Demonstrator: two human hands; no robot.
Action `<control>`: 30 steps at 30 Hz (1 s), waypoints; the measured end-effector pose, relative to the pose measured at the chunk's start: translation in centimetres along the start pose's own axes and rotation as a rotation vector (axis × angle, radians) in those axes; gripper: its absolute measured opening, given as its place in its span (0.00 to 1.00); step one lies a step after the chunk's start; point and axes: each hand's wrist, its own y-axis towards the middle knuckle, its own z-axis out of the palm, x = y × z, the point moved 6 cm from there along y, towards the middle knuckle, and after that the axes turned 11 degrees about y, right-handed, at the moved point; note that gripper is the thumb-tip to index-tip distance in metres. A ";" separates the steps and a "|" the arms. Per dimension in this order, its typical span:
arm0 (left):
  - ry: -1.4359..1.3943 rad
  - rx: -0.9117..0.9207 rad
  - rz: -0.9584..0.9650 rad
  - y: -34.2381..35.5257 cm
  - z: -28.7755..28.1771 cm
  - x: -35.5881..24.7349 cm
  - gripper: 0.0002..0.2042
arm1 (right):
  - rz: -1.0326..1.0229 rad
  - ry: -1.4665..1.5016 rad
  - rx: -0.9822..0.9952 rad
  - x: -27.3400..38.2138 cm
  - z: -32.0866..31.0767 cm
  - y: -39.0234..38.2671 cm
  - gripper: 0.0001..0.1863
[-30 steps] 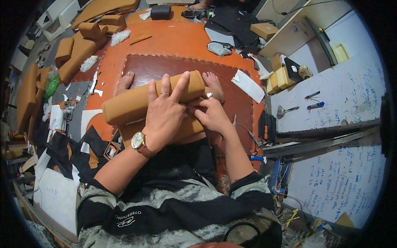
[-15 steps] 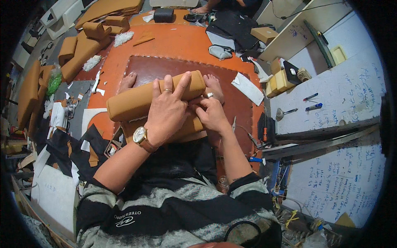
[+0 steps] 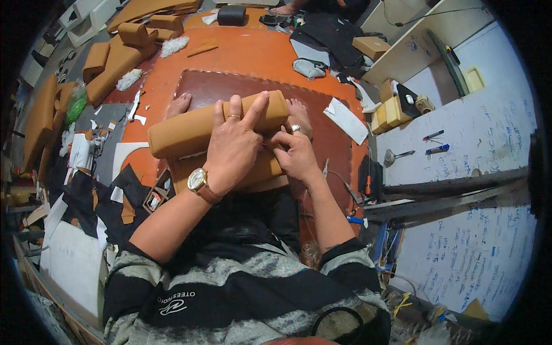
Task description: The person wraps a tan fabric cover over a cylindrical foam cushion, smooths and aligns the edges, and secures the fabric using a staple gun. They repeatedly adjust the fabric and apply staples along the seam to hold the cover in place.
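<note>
A tan upholstered piece lies across my lap, with a long padded roll (image 3: 181, 133) on its far side and a flatter padded part (image 3: 265, 167) nearer me. A narrow gap with a pale strip runs between them. My left hand (image 3: 234, 141) rests on the roll with its fingers stretched and spread across the top; its thumb is hidden. At the right end of the gap my right hand (image 3: 294, 150) is closed in a pinch, its fingertips against the tan cover. Whatever they pinch is too small or too covered to see.
Tan padded parts (image 3: 118, 66) lie at the far left beside white stuffing (image 3: 129, 79). Black scraps (image 3: 80, 198) are at the left. Pliers (image 3: 326, 169) and an orange-handled screwdriver (image 3: 368, 184) lie to the right, near a white board (image 3: 454, 167). Another person's foot (image 3: 283, 10) shows at the back.
My right hand has shifted slightly, its fingers curling closer together at the gap. The left hand stays spread on the roll. The whole view has tilted a little.
</note>
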 end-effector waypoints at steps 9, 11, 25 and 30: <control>-0.069 -0.126 -0.022 -0.8 -0.6 0.7 0.08 | 0.068 -0.085 -0.101 1.3 0.2 0.0 0.08; -0.095 -0.128 -0.022 -0.8 -0.9 0.8 0.09 | 0.002 -0.101 -0.144 1.6 0.1 0.1 0.08; -0.074 -0.155 -0.048 -1.3 -0.6 0.0 0.08 | 0.117 -0.105 -0.043 2.0 -0.5 -1.1 0.14; -0.086 -0.163 -0.066 -1.2 -0.2 0.0 0.08 | 0.141 -0.181 -0.049 1.9 -0.2 -0.9 0.11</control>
